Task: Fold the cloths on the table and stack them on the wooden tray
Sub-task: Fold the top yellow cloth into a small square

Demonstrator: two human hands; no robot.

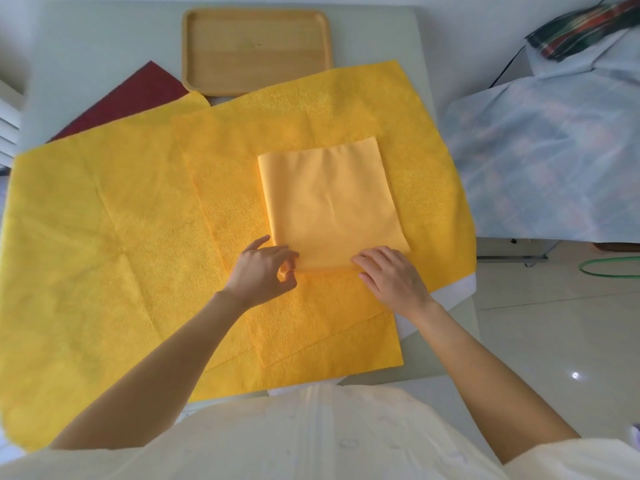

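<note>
Cloths cover most of the bench [408, 32] in the head view, our only view. The pale orange cloth [330, 202], already folded into a tall rectangle, lies on top of the spread yellow cloths [104, 220], which we judge serve as a flat working surface while they wait their own turn. A dark red cloth [131, 95] shows from beneath them at the far left.

Our left hand [261, 271] pinches the near left corner of the pale orange cloth between thumb and fingertips. Our right hand [391, 275] rests with curled fingers on its near right edge; whether those fingers grip the cloth or only press it, we cannot tell. Both hands sit at the near edge, likely so that we can lift it and carry it away from us for another fold.

The wooden tray [256, 84] stands at the far side of the bench, with nothing in it, and the edge of a yellow cloth just laps its near rim. No cloth is stacked yet, so the task looks to be at an early stage.

A covered heap [554, 161] stands to the right, apart from the bench.
</note>
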